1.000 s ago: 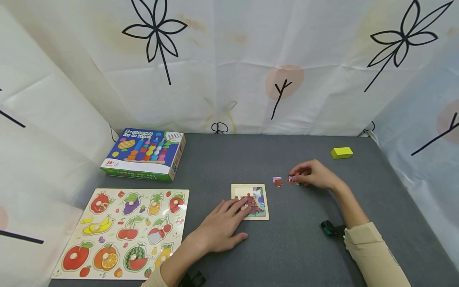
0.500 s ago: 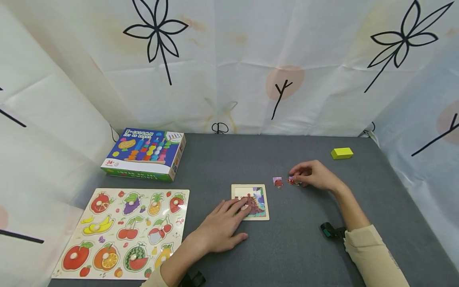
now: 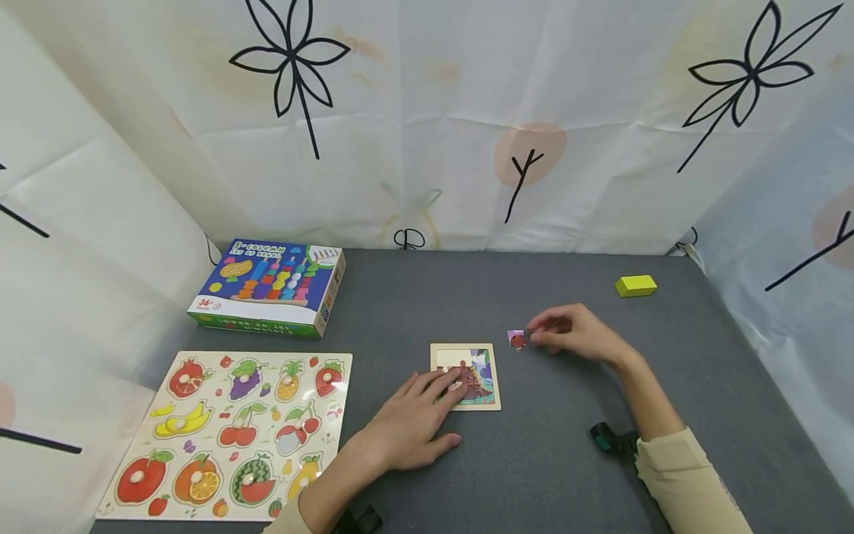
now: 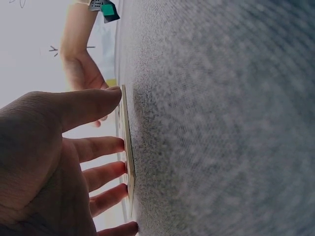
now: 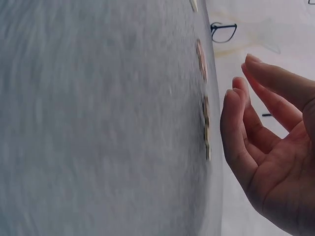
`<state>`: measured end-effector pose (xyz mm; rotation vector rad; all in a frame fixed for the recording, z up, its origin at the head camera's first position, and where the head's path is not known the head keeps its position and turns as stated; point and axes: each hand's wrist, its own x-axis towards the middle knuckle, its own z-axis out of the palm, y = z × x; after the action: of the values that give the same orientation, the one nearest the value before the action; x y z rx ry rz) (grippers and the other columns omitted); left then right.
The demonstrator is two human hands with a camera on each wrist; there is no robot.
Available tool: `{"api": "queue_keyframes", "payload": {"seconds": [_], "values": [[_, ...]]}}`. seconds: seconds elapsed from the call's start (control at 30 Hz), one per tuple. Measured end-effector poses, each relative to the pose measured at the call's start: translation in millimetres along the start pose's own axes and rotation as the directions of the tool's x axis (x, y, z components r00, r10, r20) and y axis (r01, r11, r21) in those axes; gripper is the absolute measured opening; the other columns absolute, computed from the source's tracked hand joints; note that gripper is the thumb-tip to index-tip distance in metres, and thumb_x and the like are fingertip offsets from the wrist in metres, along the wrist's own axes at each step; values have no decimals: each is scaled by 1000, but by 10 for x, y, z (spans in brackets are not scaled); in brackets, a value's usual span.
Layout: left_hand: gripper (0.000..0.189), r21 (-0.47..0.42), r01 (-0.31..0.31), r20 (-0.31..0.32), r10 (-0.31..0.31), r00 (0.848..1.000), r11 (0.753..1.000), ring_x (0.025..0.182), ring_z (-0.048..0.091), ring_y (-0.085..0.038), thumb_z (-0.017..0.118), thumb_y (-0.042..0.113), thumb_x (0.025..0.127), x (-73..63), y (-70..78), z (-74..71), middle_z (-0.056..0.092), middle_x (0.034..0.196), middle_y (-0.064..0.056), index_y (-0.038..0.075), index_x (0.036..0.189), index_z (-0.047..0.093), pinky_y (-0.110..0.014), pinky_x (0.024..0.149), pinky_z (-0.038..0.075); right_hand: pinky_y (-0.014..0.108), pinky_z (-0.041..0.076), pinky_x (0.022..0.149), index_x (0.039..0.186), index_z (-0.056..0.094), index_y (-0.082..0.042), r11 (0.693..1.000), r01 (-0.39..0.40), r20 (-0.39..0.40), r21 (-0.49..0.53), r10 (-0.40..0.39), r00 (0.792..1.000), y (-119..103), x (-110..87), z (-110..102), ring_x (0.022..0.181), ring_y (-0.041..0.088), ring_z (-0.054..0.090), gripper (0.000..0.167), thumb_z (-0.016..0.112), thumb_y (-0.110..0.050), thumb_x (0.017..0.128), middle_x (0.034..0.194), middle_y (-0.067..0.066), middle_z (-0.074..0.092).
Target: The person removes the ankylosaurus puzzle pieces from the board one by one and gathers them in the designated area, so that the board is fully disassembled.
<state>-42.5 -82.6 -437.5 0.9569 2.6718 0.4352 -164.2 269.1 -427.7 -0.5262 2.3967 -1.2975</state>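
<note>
My left hand (image 3: 414, 426) lies palm down with its fingers spread over the lower left of a small wooden jigsaw puzzle board (image 3: 495, 382). The board shows a partly assembled reddish-brown animal picture and a bare pale patch at its upper left. In the left wrist view, the fingertips (image 4: 120, 169) touch the board's top. My right hand (image 3: 579, 334) hovers bent above the table, holding nothing. A purple and red puzzle piece (image 3: 517, 340) lies just left of its fingertips. In the right wrist view, more puzzle pieces (image 5: 207, 140) lie beneath the hand, hidden from the head view.
A fruit peg puzzle board (image 3: 227, 393) lies at the left, partly under the left forearm. Behind it stands a blue game box (image 3: 267, 285). A yellow block (image 3: 636, 285) sits at the back right. White patterned cloth (image 3: 427, 89) encloses the table (image 3: 534, 460).
My right hand has lifted off the right-hand puzzle piece and shifted slightly left, toward the purple and red one. The left hand stays in place on the board.
</note>
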Motion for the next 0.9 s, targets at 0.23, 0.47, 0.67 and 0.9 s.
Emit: {"api": "queue_keyframes", "payload": {"seconds": [0.23,0.47,0.67,0.9], "values": [[69,16,1,-27,0,1000,1000,162,39,-27,66,46,106,14,-19,26,36,178,-1,19,166,45,-58,132,35,34,67,74,118,79,-1,999,54,29,-5,-54,998,-68,66,148,85,19,77,20,77,-11,101,108,19,82],[67,25,6,-45,-5,999,1000,160,41,-26,65,49,106,31,-41,45,40,176,-1,19,164,47,-53,132,37,36,68,77,119,77,3,998,50,59,34,-52,997,-145,111,250,88,19,77,23,78,-10,100,110,20,80],[68,19,-3,-83,4,997,1000,157,44,-24,66,47,106,46,-46,47,44,173,0,17,164,47,-51,130,40,37,67,75,121,76,5,995,98,97,36,-101,990,-171,161,343,86,19,77,24,75,-10,102,111,21,79],[63,18,-27,-131,29,991,999,151,48,-23,67,45,106,62,-49,57,48,168,-2,14,159,53,-49,129,41,36,67,75,121,76,5,992,116,169,50,-123,978,-242,240,464,85,20,75,24,74,-10,103,113,23,79]]}}
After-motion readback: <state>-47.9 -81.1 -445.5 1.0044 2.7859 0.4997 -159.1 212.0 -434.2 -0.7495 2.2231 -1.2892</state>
